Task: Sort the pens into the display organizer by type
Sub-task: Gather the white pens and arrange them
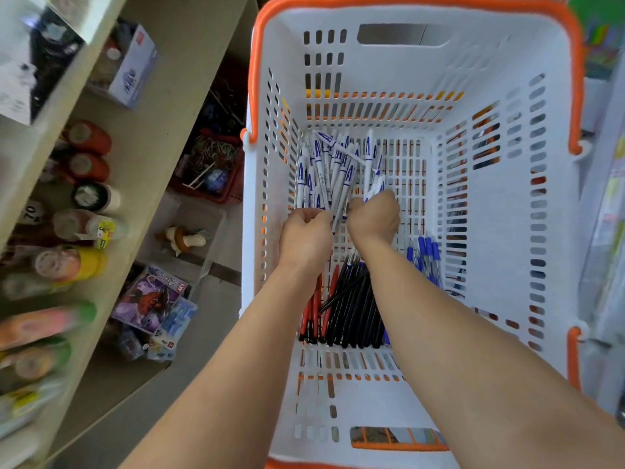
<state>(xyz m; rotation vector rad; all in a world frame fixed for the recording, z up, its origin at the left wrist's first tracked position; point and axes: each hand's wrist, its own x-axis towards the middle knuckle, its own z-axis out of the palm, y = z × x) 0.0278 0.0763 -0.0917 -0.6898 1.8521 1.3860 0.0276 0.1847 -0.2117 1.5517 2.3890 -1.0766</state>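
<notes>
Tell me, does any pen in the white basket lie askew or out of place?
Yes. In the white plastic basket with orange rim, one black pen lies slanted across the bundle of black pens, which otherwise lie parallel. The white pens with blue print are a loose, fanned heap; the left hand and right hand grip some of them.

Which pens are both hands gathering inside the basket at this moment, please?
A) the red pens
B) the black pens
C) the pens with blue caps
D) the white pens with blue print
D: the left hand and right hand each have their grip curled round white pens with blue print at the far end of the basket, while the black pens lie untouched under the forearms.
</notes>
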